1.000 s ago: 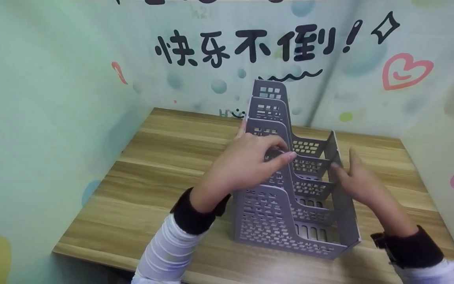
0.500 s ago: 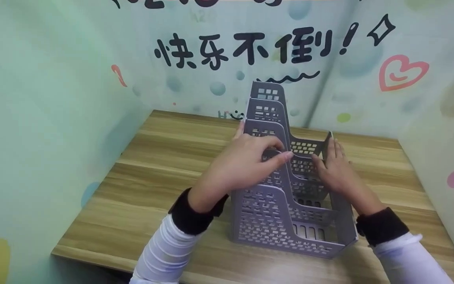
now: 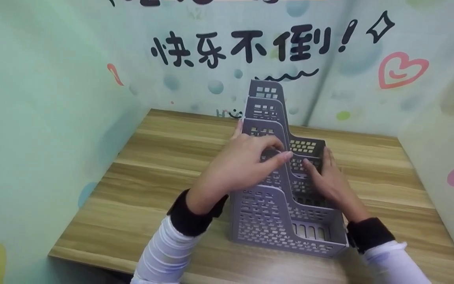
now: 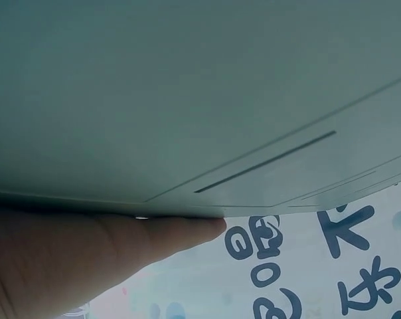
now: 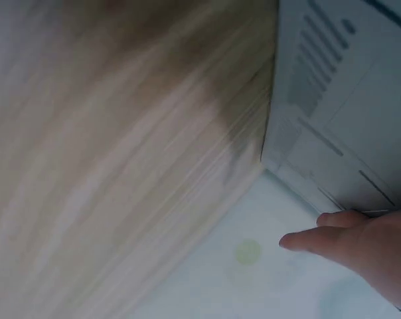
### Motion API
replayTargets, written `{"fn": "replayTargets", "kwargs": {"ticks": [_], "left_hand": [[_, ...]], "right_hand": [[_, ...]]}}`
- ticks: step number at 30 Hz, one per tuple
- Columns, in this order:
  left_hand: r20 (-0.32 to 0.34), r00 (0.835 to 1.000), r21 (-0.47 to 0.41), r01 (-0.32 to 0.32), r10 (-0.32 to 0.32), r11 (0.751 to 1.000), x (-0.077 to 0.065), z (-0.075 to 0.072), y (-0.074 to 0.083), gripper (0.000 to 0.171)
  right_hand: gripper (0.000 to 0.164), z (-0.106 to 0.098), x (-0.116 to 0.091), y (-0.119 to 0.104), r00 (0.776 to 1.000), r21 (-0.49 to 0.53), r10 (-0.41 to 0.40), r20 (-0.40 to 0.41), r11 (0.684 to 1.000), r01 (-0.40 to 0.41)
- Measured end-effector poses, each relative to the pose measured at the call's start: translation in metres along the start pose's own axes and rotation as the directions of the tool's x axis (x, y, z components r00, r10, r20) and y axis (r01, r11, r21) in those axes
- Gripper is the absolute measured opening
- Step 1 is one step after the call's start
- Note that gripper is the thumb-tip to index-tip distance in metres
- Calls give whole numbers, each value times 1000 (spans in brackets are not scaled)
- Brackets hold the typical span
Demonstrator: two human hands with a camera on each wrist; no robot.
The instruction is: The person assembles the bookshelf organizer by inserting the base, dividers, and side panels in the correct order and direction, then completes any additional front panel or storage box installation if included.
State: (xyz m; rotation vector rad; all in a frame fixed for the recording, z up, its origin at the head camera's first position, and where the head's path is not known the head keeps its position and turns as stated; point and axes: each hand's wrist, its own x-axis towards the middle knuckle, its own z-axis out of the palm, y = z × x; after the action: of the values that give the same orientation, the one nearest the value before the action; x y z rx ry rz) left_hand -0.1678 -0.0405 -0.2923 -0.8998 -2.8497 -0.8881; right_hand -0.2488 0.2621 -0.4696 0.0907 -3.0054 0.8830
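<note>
In the head view, a grey plastic magazine file rack (image 3: 264, 213) stands upright, with a tall left side, a low right side and several compartments. My left hand (image 3: 237, 163) grips its tall side; a finger lies along the smooth outer panel (image 4: 207, 119), seen in the left wrist view, while the thumb reaches over the divider edges. On the low side, my right hand (image 3: 335, 181) straddles the front panel. Its fingers (image 5: 326, 240) lie outside, seen in the right wrist view, and the thumb (image 3: 311, 167) is inside. The panel stands flush with the divider ends.
A wood-grain table (image 3: 144, 185) bears the rack. Behind it hangs a pale printed backdrop (image 3: 195, 90) with black lettering and a heart. Light walls close in the table's left and right sides.
My right hand has come in from the right onto the low front panel and swung it inward against the dividers. My left hand has kept its hold on the tall side.
</note>
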Motion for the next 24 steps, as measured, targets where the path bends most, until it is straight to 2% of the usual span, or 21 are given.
{"fn": "replayTargets", "kwargs": {"ticks": [2,4,5,6,7,8,9,10,11,12,13,14,15,17,19,22,24], "left_hand": [[-7,1000,0,-5,5,1000,0,0,0,41],[-46,998,-13,-40,40,999,-1,0,1,40],[-75,994,-5,-84,84,996,-2,1,1,40],[-111,980,19,-166,167,986,-2,2,1,40],[-145,950,70,-270,277,960,-3,2,1,39],[-175,901,144,-376,397,916,-3,3,1,39],[-195,834,241,-470,517,849,-3,4,1,39],[-200,757,347,-539,622,767,-4,5,1,39],[-188,682,449,-580,707,679,-4,6,1,39],[-169,619,533,-597,767,600,-4,6,1,39],[-149,588,594,-590,795,547,-4,7,1,41],[-135,580,629,-576,803,522,-5,6,0,42],[-127,584,652,-560,802,511,-5,6,-1,41],[-121,610,664,-536,783,520,-6,4,-8,41],[-142,635,641,-526,760,559,-7,0,-20,37],[-197,660,588,-513,725,626,-5,-8,-49,26],[-252,687,588,-451,682,671,-5,-15,-71,21]], "right_hand": [[102,0,-1,0,1000,17,-2,-11,1000,2],[100,0,-1,-1,1000,-23,-13,-22,1000,12],[99,0,-2,-1,1000,-53,-18,-25,998,16],[97,-1,-2,0,999,-88,-25,-30,996,22],[95,-1,-2,0,999,-117,-32,-35,993,28],[94,-2,-2,0,998,-143,-41,-42,989,34],[93,-3,-1,0,998,-163,-48,-48,986,39],[92,-3,-1,0,997,-178,-53,-51,983,43],[91,-4,-2,0,997,-187,-55,-54,981,44],[90,-4,-2,0,997,-194,-58,-56,980,47],[89,-4,-2,0,997,-192,-57,-54,980,46],[89,-4,-3,-1,997,-190,-55,-51,981,44],[88,-3,-4,-1,998,-193,-50,-45,980,40],[87,-2,-10,-3,999,-218,-36,-16,975,32],[90,-4,-21,-6,999,-262,-11,32,965,19],[98,-14,-48,-15,993,-359,27,119,933,17],[107,-23,-70,-23,986,-418,41,161,908,30]]}}
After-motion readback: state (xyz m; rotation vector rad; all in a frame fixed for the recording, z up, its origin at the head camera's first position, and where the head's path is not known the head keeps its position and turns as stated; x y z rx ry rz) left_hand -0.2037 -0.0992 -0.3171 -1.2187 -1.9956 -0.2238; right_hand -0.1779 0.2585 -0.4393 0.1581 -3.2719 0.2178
